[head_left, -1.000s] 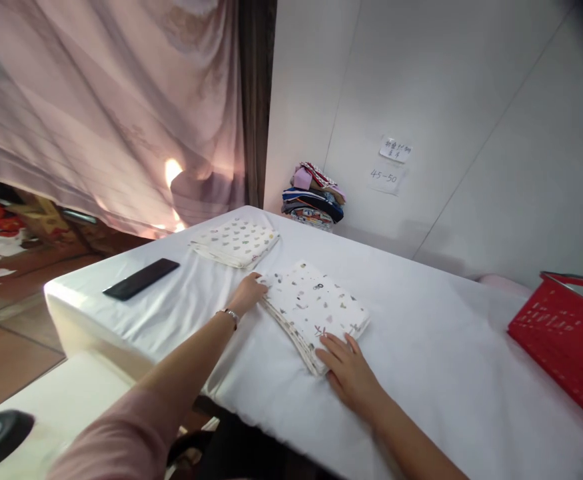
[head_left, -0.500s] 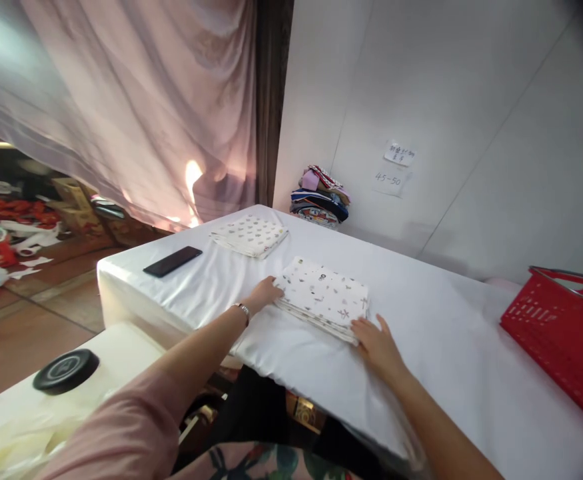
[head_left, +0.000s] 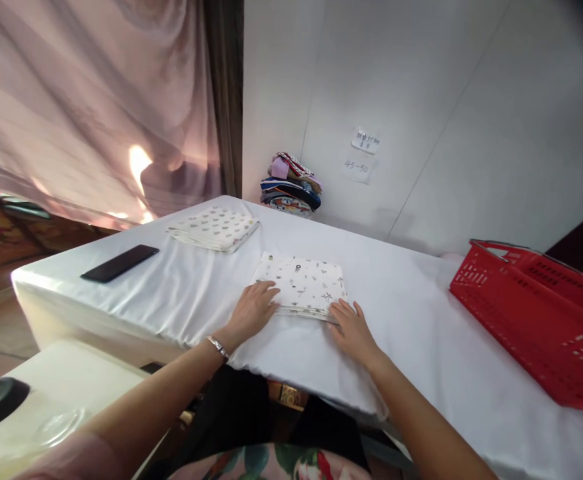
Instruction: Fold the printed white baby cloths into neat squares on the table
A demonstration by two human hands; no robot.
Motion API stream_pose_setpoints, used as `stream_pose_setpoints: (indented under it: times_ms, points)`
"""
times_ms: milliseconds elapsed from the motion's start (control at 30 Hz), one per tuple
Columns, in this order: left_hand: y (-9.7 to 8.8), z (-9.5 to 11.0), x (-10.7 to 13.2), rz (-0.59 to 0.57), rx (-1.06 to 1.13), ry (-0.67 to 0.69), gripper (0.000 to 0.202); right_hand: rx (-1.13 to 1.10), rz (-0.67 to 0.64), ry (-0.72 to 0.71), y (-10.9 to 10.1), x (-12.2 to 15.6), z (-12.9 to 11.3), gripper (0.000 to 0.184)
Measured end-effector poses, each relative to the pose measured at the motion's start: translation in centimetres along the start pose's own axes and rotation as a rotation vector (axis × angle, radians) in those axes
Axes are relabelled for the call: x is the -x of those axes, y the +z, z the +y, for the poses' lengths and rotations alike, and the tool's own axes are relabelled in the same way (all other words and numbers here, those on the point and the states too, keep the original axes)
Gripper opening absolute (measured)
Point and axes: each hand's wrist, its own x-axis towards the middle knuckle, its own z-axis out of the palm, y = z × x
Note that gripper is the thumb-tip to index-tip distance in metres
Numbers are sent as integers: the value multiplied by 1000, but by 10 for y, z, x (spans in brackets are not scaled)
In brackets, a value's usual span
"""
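Observation:
A folded white cloth with small printed figures point(head_left: 304, 283) lies flat near the front edge of the white-covered table point(head_left: 411, 313). My left hand point(head_left: 251, 310) rests on its near left corner, fingers stretched out flat, a bracelet on the wrist. My right hand point(head_left: 351, 327) lies at its near right corner, fingers spread over the cloth's edge. Neither hand grips anything.
A second folded patterned cloth point(head_left: 214, 227) lies at the far left of the table, with a black phone point(head_left: 120, 263) near the left edge. A red plastic basket point(head_left: 526, 317) stands at the right. Folded colourful clothes point(head_left: 291, 185) are stacked against the back wall under paper notes point(head_left: 361, 155).
The folded cloth has been turned square to me and slid closer to the front edge. Both hands moved from its side corners to its near corners. The camera view shifted.

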Motion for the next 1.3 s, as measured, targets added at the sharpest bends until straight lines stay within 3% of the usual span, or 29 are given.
stream_pose_setpoints:
  times_ms: [133, 233, 500, 933, 1067, 1300]
  points:
    - [12, 16, -11, -96, 115, 119, 23, -41, 75, 16, 2, -15, -7, 23]
    - [16, 15, -16, -179, 165, 153, 22, -34, 61, 15, 7, -22, -4, 20]
    - [16, 7, -19, -201, 188, 167, 24, -82, 166, -9, 22, -19, 6, 26]
    - [19, 7, -13, -159, 204, 134, 25, -197, 233, -40, 28, -5, 3, 27]
    - [23, 5, -7, -132, 155, 176, 28, -165, 198, -46, 28, -4, 0, 27]
    - [31, 1, -6, -61, 106, 238, 25, -207, 247, -105, 29, -7, 8, 28]
